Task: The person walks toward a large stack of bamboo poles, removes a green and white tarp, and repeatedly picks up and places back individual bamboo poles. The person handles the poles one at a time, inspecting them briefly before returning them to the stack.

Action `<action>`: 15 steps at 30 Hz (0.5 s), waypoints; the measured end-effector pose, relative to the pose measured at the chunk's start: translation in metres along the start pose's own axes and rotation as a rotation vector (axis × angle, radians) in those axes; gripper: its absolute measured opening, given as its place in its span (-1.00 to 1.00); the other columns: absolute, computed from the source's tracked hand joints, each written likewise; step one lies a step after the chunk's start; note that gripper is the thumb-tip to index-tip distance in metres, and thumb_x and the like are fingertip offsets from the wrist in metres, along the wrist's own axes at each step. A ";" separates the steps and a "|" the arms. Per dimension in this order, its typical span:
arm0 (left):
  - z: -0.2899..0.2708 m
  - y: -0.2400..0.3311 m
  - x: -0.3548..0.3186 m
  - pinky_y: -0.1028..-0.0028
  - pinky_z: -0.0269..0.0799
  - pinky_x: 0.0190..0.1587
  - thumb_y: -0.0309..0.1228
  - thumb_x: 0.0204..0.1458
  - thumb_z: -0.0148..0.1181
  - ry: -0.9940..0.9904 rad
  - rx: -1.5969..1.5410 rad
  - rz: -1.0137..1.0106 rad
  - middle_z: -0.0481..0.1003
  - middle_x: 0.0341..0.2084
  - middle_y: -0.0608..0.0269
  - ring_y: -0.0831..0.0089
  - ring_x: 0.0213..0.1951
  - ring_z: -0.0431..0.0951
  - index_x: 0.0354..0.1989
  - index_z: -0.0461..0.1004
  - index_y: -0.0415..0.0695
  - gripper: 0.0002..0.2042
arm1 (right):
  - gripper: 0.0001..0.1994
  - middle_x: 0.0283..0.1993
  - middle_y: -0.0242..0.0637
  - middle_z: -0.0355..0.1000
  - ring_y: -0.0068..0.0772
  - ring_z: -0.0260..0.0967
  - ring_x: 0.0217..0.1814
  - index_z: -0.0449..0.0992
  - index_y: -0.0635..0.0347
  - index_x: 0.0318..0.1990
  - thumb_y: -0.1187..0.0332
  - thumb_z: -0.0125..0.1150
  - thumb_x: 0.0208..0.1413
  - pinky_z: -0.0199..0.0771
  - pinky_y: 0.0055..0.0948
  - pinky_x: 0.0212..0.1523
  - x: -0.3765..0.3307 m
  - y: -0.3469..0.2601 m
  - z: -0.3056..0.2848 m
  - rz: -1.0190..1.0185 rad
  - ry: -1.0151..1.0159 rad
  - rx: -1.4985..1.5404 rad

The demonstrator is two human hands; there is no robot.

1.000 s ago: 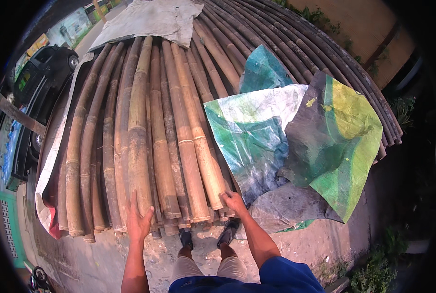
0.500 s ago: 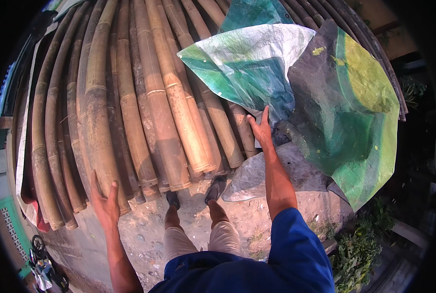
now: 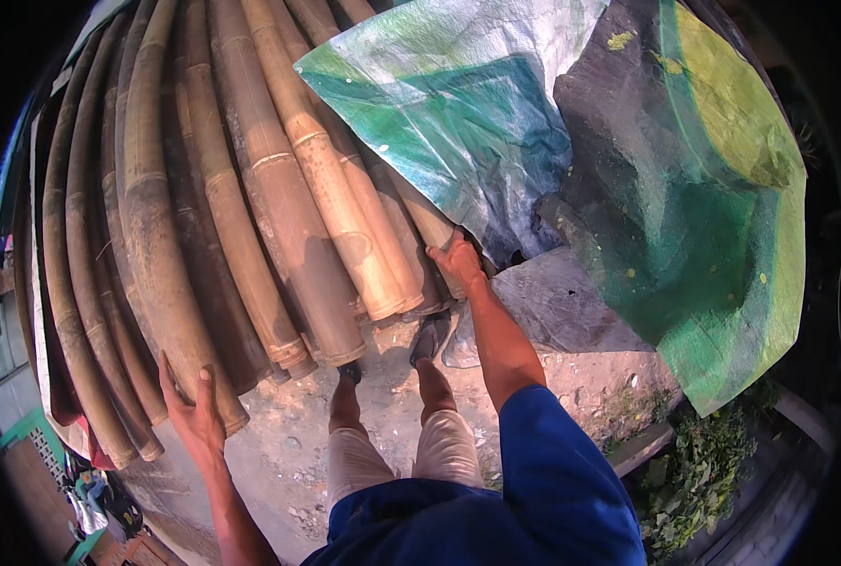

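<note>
A stack of long brown bamboo poles (image 3: 279,198) lies in front of me, their cut ends facing my legs. My left hand (image 3: 192,415) cups the end of a thick pole (image 3: 161,274) at the left of the stack. My right hand (image 3: 458,259) grips the end of a thinner pole (image 3: 420,212) at the right, just under the edge of a green and white tarpaulin (image 3: 477,123) that covers the poles there.
A dark green and yellow sheet (image 3: 722,208) hangs over the right side. A grey sheet (image 3: 552,307) lies on the dirt ground (image 3: 288,453) by my feet. Leafy plants (image 3: 703,472) grow at lower right. A white cloth edge (image 3: 39,283) runs along the far left.
My head has dropped closer to the pole ends. My right hand moved right from the middle poles to the pole under the tarpaulin; my left hand shifted left to the thick pole.
</note>
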State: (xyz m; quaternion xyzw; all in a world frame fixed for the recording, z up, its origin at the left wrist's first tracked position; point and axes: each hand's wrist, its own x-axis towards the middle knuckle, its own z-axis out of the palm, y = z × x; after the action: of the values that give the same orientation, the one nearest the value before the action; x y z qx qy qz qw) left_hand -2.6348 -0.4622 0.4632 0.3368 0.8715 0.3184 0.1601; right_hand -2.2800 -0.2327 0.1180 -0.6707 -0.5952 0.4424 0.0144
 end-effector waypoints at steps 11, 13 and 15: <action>-0.002 0.003 -0.001 0.21 0.07 0.44 -0.28 0.19 0.31 -0.004 0.003 -0.025 0.20 0.37 -0.20 0.10 0.41 0.18 0.46 0.09 -0.31 -0.25 | 0.02 0.16 0.12 0.50 0.03 0.46 0.22 0.43 0.45 0.19 -0.39 0.41 -0.16 0.40 -0.14 0.25 -0.016 -0.006 -0.015 0.146 0.033 0.037; -0.003 0.004 -0.001 0.19 0.09 0.44 -0.24 0.17 0.33 -0.002 -0.025 -0.022 0.23 0.34 -0.21 0.08 0.40 0.20 0.45 0.10 -0.31 -0.23 | -0.02 0.10 0.14 0.53 0.02 0.49 0.18 0.46 0.46 0.15 -0.37 0.41 -0.14 0.42 -0.15 0.21 -0.028 -0.006 -0.022 0.085 0.112 0.046; -0.004 0.004 0.000 0.16 0.14 0.41 -0.18 0.14 0.32 0.010 0.118 -0.043 0.25 0.33 -0.26 -0.01 0.38 0.25 0.47 0.11 -0.23 -0.22 | -0.04 0.08 0.19 0.53 0.05 0.50 0.16 0.47 0.50 0.12 -0.36 0.39 -0.11 0.42 -0.16 0.20 -0.037 0.001 -0.028 0.024 0.103 0.166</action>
State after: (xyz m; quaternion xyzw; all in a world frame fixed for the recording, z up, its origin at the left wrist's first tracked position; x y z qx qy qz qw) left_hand -2.6348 -0.4612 0.4691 0.3252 0.8966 0.2646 0.1423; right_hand -2.2583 -0.2486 0.1552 -0.6961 -0.5470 0.4552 0.0950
